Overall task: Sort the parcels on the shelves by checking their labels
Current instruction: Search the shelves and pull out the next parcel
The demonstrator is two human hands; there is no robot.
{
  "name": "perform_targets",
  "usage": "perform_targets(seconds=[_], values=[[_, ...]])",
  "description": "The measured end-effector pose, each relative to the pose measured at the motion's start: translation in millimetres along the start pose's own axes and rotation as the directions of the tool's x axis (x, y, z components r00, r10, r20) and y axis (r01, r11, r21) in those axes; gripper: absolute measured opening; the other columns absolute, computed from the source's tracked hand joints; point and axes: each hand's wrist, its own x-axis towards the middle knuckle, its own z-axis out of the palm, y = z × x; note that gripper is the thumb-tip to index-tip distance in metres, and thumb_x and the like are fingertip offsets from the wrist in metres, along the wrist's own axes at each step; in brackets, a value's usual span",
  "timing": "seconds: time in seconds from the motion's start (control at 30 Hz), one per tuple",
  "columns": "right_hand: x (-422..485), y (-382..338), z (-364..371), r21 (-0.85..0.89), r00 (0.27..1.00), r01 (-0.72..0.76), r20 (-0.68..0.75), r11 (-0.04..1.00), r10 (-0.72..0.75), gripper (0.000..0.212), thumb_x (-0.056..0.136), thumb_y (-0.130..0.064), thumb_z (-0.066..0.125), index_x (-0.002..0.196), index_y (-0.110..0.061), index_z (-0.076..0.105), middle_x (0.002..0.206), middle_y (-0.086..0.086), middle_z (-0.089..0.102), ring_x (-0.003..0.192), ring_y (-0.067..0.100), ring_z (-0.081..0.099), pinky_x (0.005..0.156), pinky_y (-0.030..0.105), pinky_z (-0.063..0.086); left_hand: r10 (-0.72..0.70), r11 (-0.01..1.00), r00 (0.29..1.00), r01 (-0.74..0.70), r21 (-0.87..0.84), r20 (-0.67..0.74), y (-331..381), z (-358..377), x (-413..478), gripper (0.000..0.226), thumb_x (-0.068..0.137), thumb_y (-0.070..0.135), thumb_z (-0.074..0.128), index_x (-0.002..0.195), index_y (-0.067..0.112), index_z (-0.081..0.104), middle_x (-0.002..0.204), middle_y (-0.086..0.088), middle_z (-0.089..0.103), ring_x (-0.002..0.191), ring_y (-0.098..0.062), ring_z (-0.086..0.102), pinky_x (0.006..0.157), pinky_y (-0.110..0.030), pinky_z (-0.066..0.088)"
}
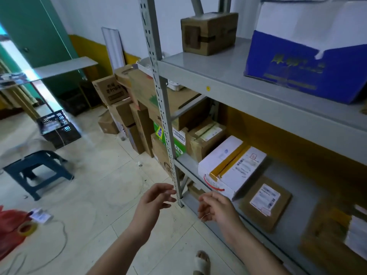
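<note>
Hands hovered at 6 o'clock, fingers loosely spread, empty: left hand [155, 197], right hand [217, 208]. White parcel [234, 165] and brown parcel [265, 203] lay at 3 o'clock, just inside the lower shelf edge [187, 166]. Open floor [111, 175] extended toward 9 o'clock.

no wording reads clearly in this storeroom. gold characters on the blue box [297, 76] on the upper shelf [218, 76] are blurred. dark characters on a brown carton [108, 90] are illegible. labels and barcodes on the white parcel [228, 153], flat brown parcel [265, 203] and green box [179, 148] are too small to read.
</note>
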Motion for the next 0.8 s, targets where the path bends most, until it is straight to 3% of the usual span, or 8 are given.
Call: perform_targets(seconds=[0.23, 0.4, 0.47, 0.53, 0.6, 0.67, 0.73, 0.8], values=[[152.3, -30.2, 7.0, 0.033, 0.986, -0.139, -0.092, 0.990, 0.142, 0.016, 0.101, -0.002, 0.049, 0.096, 0.001, 0.064, 0.072, 0.014, 0.070, 0.063, 0.025, 0.065, 0.055, 0.030, 0.051, -0.064, 0.993, 0.996, 0.057, 0.104, 0.061, 27.9, -5.1, 136.7, 0.019, 0.099, 0.002, 0.054, 0.106, 0.010, 0.070, 0.105, -0.010, 0.076, 0.097, -0.027, 0.071, 0.086, -0.039, 0.053], [232.7, -43.8, -11.9, 0.083, 0.944, -0.212, -0.240, 0.974, 0.226, 0.021, 0.101, -0.005, 0.051, 0.117, 0.003, 0.062, 0.103, 0.019, 0.068, 0.099, 0.031, 0.067, 0.077, 0.036, 0.053, -0.108, 0.970, 0.979, 0.064, 0.236, 0.175, 27.1, 17.2, 236.8, 0.021, 0.097, 0.005, 0.058, 0.115, 0.013, 0.064, 0.115, -0.011, 0.069, 0.106, -0.029, 0.065, 0.088, -0.033, 0.051], [260.5, -49.0, -15.0, 0.037, 0.926, -0.240, -0.292, 0.970, 0.240, 0.034, 0.102, -0.005, 0.050, 0.132, 0.010, 0.054, 0.116, 0.031, 0.061, 0.119, 0.041, 0.058, 0.087, 0.037, 0.052, -0.111, 0.943, 0.965, 0.026, 0.333, 0.239, 34.2, 32.4, 281.7, 0.037, 0.096, 0.014, 0.061, 0.132, 0.014, 0.056, 0.126, -0.006, 0.064, 0.114, -0.024, 0.061, 0.098, -0.036, 0.050], [283.3, -54.3, -11.4, 0.007, 0.908, -0.260, -0.338, 0.966, 0.247, 0.035, 0.101, -0.007, 0.050, 0.131, 0.013, 0.049, 0.131, 0.038, 0.049, 0.129, 0.047, 0.047, 0.102, 0.045, 0.049, -0.098, 0.900, 0.952, -0.040, 0.435, 0.290, 37.8, 47.3, 326.9, 0.052, 0.093, 0.021, 0.063, 0.142, 0.017, 0.046, 0.133, -0.002, 0.059, 0.120, -0.022, 0.058, 0.104, -0.040, 0.048], [298.8, -57.4, -2.6, 0.006, 0.888, -0.271, -0.384, 0.963, 0.252, 0.026, 0.100, -0.011, 0.051, 0.123, 0.000, 0.057, 0.133, 0.030, 0.053, 0.123, 0.041, 0.053, 0.108, 0.051, 0.044, -0.133, 0.857, 0.932, -0.064, 0.512, 0.338, 41.3, 60.9, 361.7, 0.053, 0.092, 0.022, 0.060, 0.142, 0.018, 0.043, 0.128, -0.002, 0.057, 0.117, -0.026, 0.058, 0.101, -0.040, 0.048], [308.2, -56.5, 9.9, 0.062, 0.888, -0.252, -0.381, 0.966, 0.256, 0.022, 0.100, -0.015, 0.054, 0.122, -0.017, 0.059, 0.127, 0.013, 0.064, 0.112, 0.025, 0.061, 0.097, 0.036, 0.050, -0.198, 0.852, 0.905, -0.030, 0.522, 0.375, 42.1, 68.2, 382.7, 0.052, 0.094, 0.017, 0.060, 0.142, 0.017, 0.040, 0.128, -0.006, 0.058, 0.110, -0.026, 0.057, 0.091, -0.035, 0.045], [314.5, -54.8, 23.5, 0.117, 0.889, -0.221, -0.384, 0.968, 0.249, 0.033, 0.099, -0.013, 0.056, 0.132, -0.018, 0.057, 0.126, 0.005, 0.066, 0.113, 0.021, 0.062, 0.098, 0.033, 0.050, -0.235, 0.860, 0.872, -0.019, 0.509, 0.429, 38.8, 68.6, 396.0, 0.054, 0.096, 0.007, 0.060, 0.146, 0.014, 0.038, 0.134, -0.011, 0.058, 0.107, -0.023, 0.053, 0.088, -0.030, 0.040], [316.8, -46.8, 33.7, 0.144, 0.877, -0.192, -0.419, 0.971, 0.236, 0.046, 0.096, -0.014, 0.059, 0.141, -0.021, 0.052, 0.131, 0.001, 0.064, 0.120, 0.022, 0.061, 0.110, 0.042, 0.046, -0.244, 0.859, 0.843, -0.042, 0.511, 0.479, 35.2, 59.7, 399.0, 0.059, 0.097, 0.007, 0.056, 0.150, 0.019, 0.034, 0.135, -0.005, 0.055, 0.110, -0.020, 0.051, 0.092, -0.030, 0.041]])
